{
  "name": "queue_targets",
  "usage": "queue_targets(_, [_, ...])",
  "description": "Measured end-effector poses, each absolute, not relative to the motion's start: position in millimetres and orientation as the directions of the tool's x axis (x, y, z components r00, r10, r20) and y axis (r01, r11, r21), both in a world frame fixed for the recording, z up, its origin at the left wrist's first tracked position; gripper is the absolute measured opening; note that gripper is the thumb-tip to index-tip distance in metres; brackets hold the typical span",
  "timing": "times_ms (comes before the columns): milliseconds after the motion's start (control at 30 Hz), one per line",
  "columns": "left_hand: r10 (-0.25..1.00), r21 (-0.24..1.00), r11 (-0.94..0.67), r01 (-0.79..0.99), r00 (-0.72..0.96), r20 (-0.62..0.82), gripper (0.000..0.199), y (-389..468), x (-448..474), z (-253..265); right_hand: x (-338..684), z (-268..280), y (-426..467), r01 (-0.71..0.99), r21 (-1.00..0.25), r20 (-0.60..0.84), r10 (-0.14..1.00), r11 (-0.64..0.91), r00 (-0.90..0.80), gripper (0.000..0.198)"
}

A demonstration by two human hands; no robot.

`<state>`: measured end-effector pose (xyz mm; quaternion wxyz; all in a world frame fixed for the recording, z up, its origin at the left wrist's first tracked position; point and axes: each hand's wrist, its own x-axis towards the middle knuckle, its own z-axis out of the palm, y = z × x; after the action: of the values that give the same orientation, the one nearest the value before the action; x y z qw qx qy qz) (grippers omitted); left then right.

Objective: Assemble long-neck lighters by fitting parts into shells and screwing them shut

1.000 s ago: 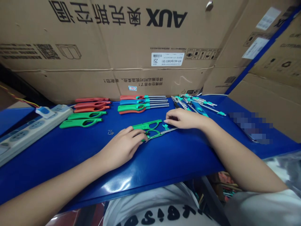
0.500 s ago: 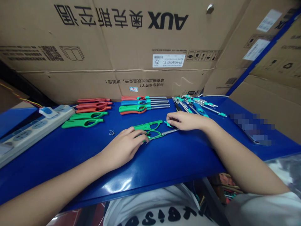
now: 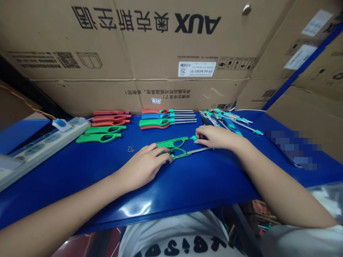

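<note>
On the blue table lies an opened green stick lighter: its upper half-shell [image 3: 184,138] sits just beyond the lower half [image 3: 184,155], which carries a metal rod [image 3: 199,150] pointing right. My left hand [image 3: 148,162] is closed over the near end of these halves, its fingertips on the lower one and hiding part of it. My right hand [image 3: 218,137] pinches a small turquoise plastic piece [image 3: 193,137] above the rod, just right of the upper shell's tip.
Red and green half-shells [image 3: 107,129] line the left, beside a white power strip [image 3: 45,142]. Assembled lighters [image 3: 155,122] lie at the back centre. Metal rods with wires and turquoise pieces [image 3: 235,121] are heaped right. Small pins [image 3: 130,149] lie near my left hand. Cardboard [image 3: 150,50] walls the back.
The view has shifted slightly. My right hand still pinches the turquoise piece, which has turned a little near the shell's tip. My left hand stays on the lighter halves.
</note>
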<state>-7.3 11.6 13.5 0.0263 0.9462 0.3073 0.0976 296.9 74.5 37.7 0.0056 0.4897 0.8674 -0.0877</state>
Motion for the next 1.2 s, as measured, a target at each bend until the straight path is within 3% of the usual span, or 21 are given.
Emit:
queue_targets(67, [0.586, 0.110, -0.810, 0.576, 0.792, 0.172, 0.026, 11, -7, 14, 298, 35, 76, 0.821, -0.186, -0.090, 0.822, 0.540, -0.562, 0.011])
queue_targets(267, [0.588, 0.123, -0.809, 0.575, 0.786, 0.190, 0.028, 12, -8, 12, 285, 38, 67, 0.655, -0.411, 0.034, 0.729, 0.634, -0.684, 0.016])
queue_targets(367, [0.595, 0.124, -0.804, 0.582, 0.785, 0.174, 0.029, 12, -8, 12, 273, 38, 58, 0.577, -0.437, 0.088, 0.671, 0.690, -0.736, 0.013])
queue_targets(600, [0.594, 0.116, -0.804, 0.583, 0.786, 0.170, 0.026, 11, -7, 12, 257, 32, 48, 0.583, -0.325, 0.051, 0.629, 0.745, -0.775, 0.012])
queue_targets(867, [0.607, 0.131, -0.795, 0.593, 0.772, 0.191, 0.026, 12, -7, 10, 254, 25, 47, 0.549, -0.285, 0.085, 0.591, 0.786, -0.802, 0.016])
queue_targets(1200, [0.615, 0.136, -0.788, 0.600, 0.763, 0.199, 0.025, 11, -6, 10, 261, 39, 43, 0.611, -0.049, 0.101, 0.613, 0.790, -0.784, 0.020])
